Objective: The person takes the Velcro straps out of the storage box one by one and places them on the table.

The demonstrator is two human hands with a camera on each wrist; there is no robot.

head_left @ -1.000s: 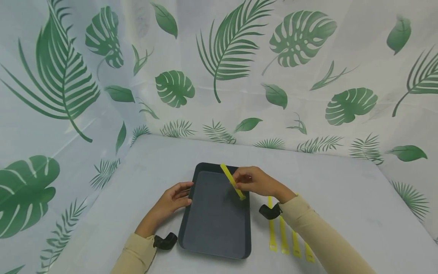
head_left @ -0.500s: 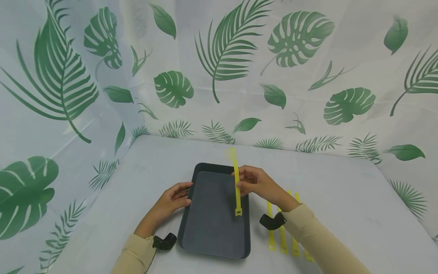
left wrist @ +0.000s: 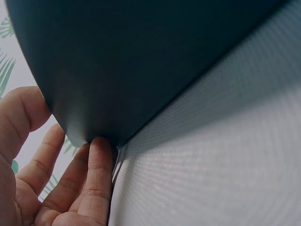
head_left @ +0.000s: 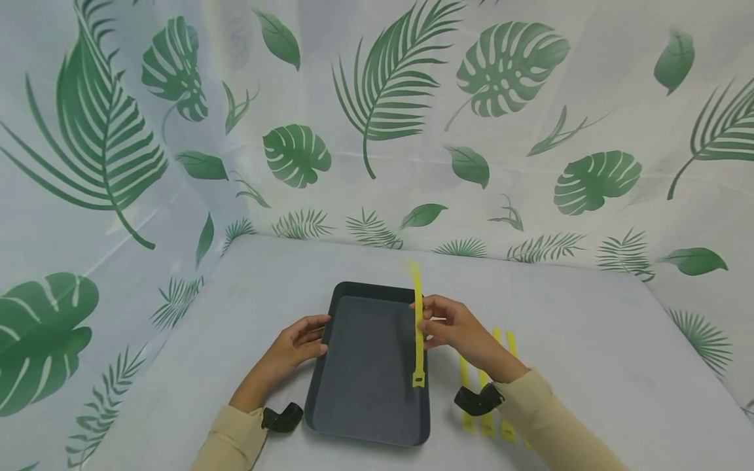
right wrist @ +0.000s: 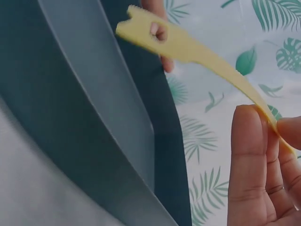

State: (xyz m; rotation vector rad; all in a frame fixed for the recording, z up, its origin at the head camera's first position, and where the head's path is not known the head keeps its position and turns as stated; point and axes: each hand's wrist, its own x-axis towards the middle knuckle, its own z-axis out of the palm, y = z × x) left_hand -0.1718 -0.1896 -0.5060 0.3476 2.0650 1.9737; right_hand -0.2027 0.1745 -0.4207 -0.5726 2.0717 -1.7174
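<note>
A dark grey rectangular tray (head_left: 368, 366) lies on the white table. My left hand (head_left: 294, 347) rests its fingers against the outside of the tray's left wall; in the left wrist view the fingertips (left wrist: 99, 146) touch this wall. A thin yellow hook-and-loop cable tie (head_left: 419, 347), with a slotted head at its lower end, is pinched between thumb and fingers of my right hand (head_left: 450, 327). It is upright over the tray's right rim. The right wrist view has the slotted head of the cable tie (right wrist: 181, 47) close up, above the tray wall (right wrist: 127, 141).
Several more yellow cable ties (head_left: 508, 430) lie side by side right of the tray, partly hidden under my right forearm and wrist camera (head_left: 478, 399). White cloth with green leaf prints (head_left: 359, 170) walls the table at the back and left.
My right hand has moved right and a little nearer, from over the tray to its right rim. The cable tie has swung from slanted to upright. My left hand stays in place.
</note>
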